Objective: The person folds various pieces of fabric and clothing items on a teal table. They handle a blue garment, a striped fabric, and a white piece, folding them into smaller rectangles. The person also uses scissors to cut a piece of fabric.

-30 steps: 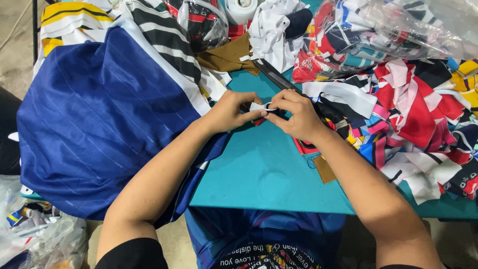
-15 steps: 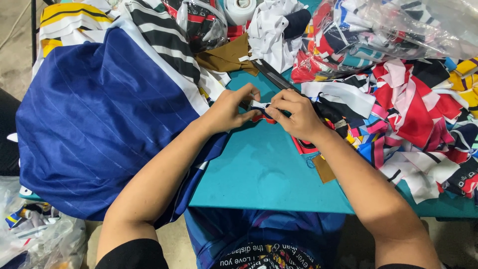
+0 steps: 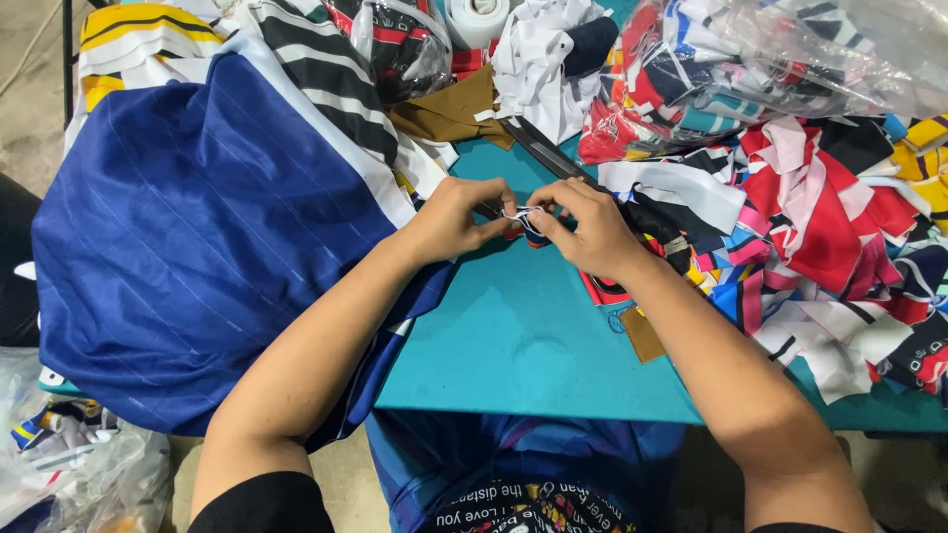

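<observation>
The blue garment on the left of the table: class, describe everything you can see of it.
The blue garment is a large, smooth, slightly shiny fabric piece, deep blue with thin pale stripes. It lies spread and rumpled over the teal table, hanging off its left and near edges. Striped black-and-white fabric borders its top. The left forearm rests across it.

A teal table [image 3: 523, 345] fills the middle. Bare concrete floor [image 3: 30, 89] shows at 10 o'clock and again at 6 o'clock under the table edge. A dark metal post [image 3: 69, 49] stands at 10 o'clock. Light is even and bright, with soft shadows.
</observation>
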